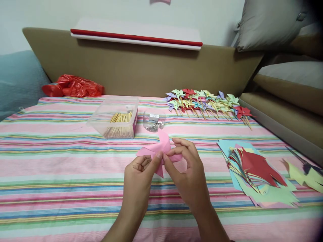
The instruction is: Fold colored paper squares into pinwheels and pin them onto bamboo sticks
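Observation:
Both hands hold a pink paper pinwheel [161, 147] over the striped sheet [63, 174]. My left hand [140, 174] pinches its lower left part between thumb and fingers. My right hand [188, 174] pinches its right flap, fingers curled round the paper. The paper's folded points stick up and down between the two hands.
A clear plastic box of wooden sticks [117, 117] and a small clear tub of metal pins [153, 121] stand just beyond. Several finished coloured pinwheels [207, 102] lie at the back right. A stack of cut coloured paper [254, 171] lies to the right, a red plastic bag [73, 85] back left.

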`<act>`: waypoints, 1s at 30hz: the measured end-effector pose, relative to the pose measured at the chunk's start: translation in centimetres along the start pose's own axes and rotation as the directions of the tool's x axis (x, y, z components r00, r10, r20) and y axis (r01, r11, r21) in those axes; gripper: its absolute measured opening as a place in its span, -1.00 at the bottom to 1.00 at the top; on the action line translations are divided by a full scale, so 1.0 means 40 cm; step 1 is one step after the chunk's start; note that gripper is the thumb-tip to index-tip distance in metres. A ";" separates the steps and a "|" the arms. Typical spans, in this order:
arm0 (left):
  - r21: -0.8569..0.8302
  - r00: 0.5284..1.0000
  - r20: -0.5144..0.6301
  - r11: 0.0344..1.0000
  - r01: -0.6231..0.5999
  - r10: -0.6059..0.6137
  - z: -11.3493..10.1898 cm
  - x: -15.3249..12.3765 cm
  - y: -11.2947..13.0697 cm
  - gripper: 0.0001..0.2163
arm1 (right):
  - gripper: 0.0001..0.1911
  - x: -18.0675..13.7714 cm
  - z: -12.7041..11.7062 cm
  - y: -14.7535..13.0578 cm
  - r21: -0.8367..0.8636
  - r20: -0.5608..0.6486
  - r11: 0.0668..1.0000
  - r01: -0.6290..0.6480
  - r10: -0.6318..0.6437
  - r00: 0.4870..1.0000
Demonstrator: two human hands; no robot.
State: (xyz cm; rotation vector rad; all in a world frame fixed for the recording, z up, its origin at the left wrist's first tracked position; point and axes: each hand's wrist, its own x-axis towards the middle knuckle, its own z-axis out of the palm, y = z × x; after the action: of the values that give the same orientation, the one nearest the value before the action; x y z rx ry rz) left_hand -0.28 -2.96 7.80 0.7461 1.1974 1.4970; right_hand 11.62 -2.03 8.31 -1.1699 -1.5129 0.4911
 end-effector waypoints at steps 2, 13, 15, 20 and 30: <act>0.038 1.000 0.001 0.999 -0.016 0.016 0.000 -0.001 0.003 -0.69 | -0.96 0.000 0.001 -0.001 0.001 0.008 1.000 -0.004 0.004 1.000; 0.024 0.995 0.039 0.996 0.088 -0.089 -0.040 0.014 0.001 -0.59 | -0.91 -0.011 -0.018 0.036 -0.063 0.241 0.994 0.086 -0.068 0.968; 0.012 0.991 0.071 0.993 0.115 -0.115 -0.050 0.014 -0.001 -0.60 | -0.95 -0.012 -0.017 0.037 -0.067 0.257 0.994 0.086 -0.066 0.964; 0.071 0.989 0.093 0.991 0.110 -0.116 -0.072 0.013 -0.003 -0.59 | -0.96 -0.016 -0.010 0.034 -0.044 0.290 0.992 0.120 -0.102 0.952; 0.625 0.941 0.320 0.722 -0.296 0.108 -0.114 0.001 0.039 -0.71 | -0.68 0.107 0.002 0.100 -0.128 0.031 0.992 -0.021 0.025 0.999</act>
State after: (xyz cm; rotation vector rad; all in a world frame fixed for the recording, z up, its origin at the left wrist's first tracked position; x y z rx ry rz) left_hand -4.92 -4.26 7.84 1.5619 1.4889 1.0593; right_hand 13.58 3.37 7.19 -1.2850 -1.5792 0.4362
